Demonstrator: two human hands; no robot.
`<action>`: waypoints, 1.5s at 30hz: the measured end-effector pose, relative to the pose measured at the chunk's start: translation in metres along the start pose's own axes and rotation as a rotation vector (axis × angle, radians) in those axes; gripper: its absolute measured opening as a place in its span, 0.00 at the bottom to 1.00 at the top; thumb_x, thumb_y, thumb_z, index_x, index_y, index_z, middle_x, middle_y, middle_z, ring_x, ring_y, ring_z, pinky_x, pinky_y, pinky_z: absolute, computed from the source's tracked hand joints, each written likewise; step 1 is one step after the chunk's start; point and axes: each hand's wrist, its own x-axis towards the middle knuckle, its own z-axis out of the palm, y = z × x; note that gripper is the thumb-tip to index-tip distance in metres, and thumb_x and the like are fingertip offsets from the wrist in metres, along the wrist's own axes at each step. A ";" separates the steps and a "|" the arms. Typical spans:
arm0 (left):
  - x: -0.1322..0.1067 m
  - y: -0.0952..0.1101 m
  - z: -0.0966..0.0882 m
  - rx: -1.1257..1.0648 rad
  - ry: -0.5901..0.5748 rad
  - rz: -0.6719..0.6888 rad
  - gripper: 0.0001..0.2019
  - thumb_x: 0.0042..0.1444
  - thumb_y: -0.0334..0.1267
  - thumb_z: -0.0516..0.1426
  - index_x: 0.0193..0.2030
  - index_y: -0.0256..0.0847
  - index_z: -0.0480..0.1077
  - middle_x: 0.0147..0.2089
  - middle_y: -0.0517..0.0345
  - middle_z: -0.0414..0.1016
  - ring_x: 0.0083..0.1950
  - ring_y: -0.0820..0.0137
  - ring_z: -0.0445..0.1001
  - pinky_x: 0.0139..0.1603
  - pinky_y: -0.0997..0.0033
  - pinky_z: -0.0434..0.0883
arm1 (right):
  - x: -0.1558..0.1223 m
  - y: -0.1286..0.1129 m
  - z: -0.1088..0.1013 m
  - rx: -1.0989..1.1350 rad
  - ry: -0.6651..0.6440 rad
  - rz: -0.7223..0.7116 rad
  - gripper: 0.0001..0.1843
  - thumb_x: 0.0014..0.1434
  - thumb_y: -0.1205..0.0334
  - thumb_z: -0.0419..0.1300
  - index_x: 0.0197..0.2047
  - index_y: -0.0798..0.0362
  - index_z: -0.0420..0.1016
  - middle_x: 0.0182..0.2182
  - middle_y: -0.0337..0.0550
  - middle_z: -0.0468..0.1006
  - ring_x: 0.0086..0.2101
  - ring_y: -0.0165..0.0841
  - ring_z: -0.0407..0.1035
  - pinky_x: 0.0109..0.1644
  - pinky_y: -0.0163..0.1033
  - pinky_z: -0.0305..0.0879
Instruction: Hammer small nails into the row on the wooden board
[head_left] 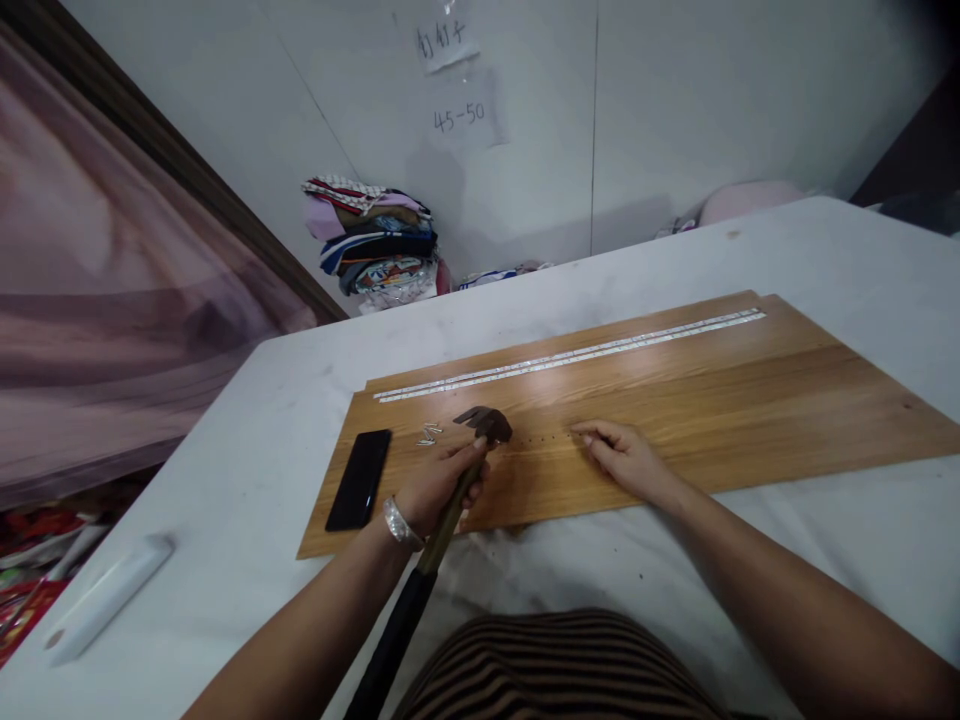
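My left hand (442,478) grips a claw hammer (448,515) high on its handle, close to the head. The hammer's metal head is just above or on the wooden board (750,400), and its black grip slants toward me. A row of small dark dots, perhaps nail heads or holes, runs right from the hammer head. At the right end of this row is my right hand (622,460), its index finger stretched out and nothing visible in it. A few small silvery nails (429,434) lie loose on the board, left of the hammer head.
A black phone (360,480) lies on the board's left end. Two long pale strips (570,355) run along its far side. The board rests on a white-covered table (247,480), with a white cylinder (112,600) at the left. Folded clothes (375,240) are stacked by the wall.
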 end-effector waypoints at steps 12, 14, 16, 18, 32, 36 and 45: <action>-0.002 0.004 0.004 0.008 0.027 0.018 0.25 0.48 0.55 0.60 0.44 0.34 0.68 0.24 0.61 0.69 0.18 0.79 0.63 0.14 0.81 0.57 | 0.000 -0.002 0.000 -0.009 0.012 -0.012 0.19 0.57 0.57 0.53 0.43 0.59 0.78 0.16 0.35 0.66 0.19 0.27 0.57 0.22 0.32 0.53; -0.002 0.004 0.004 -0.004 0.019 0.030 0.25 0.48 0.54 0.60 0.44 0.35 0.68 0.24 0.61 0.68 0.18 0.79 0.62 0.14 0.81 0.57 | 0.000 -0.003 0.000 -0.007 0.007 -0.008 0.19 0.56 0.57 0.53 0.43 0.59 0.78 0.17 0.36 0.67 0.19 0.28 0.58 0.23 0.32 0.54; -0.002 0.003 0.004 0.002 0.026 0.019 0.23 0.48 0.53 0.60 0.42 0.35 0.68 0.25 0.61 0.69 0.18 0.79 0.63 0.14 0.81 0.57 | 0.000 -0.004 0.000 0.007 0.014 0.001 0.20 0.56 0.56 0.53 0.43 0.59 0.78 0.17 0.37 0.68 0.19 0.28 0.59 0.23 0.33 0.55; -0.001 0.001 0.004 0.022 0.050 -0.008 0.22 0.49 0.53 0.60 0.40 0.35 0.68 0.24 0.61 0.69 0.17 0.79 0.62 0.14 0.81 0.57 | 0.000 -0.004 0.000 0.021 0.018 0.008 0.20 0.56 0.55 0.54 0.43 0.58 0.78 0.18 0.37 0.68 0.20 0.29 0.60 0.24 0.33 0.56; 0.003 -0.003 0.001 0.042 0.007 -0.006 0.24 0.49 0.56 0.59 0.41 0.35 0.69 0.25 0.60 0.69 0.18 0.79 0.62 0.14 0.80 0.57 | 0.001 -0.002 0.000 -0.023 -0.004 -0.011 0.19 0.58 0.56 0.53 0.44 0.58 0.78 0.22 0.39 0.72 0.22 0.29 0.62 0.24 0.33 0.56; 0.004 -0.002 0.002 0.029 0.023 0.001 0.24 0.48 0.55 0.60 0.41 0.35 0.68 0.25 0.61 0.68 0.18 0.80 0.62 0.15 0.81 0.58 | 0.001 -0.001 0.000 -0.043 0.002 -0.031 0.19 0.58 0.57 0.52 0.44 0.58 0.78 0.23 0.40 0.73 0.22 0.28 0.63 0.25 0.32 0.57; -0.001 0.000 0.002 0.030 0.028 -0.002 0.25 0.49 0.54 0.59 0.44 0.34 0.68 0.25 0.61 0.68 0.18 0.79 0.62 0.15 0.81 0.57 | 0.000 -0.001 0.000 -0.041 0.011 -0.028 0.20 0.58 0.56 0.52 0.44 0.59 0.78 0.22 0.40 0.73 0.23 0.29 0.63 0.25 0.33 0.58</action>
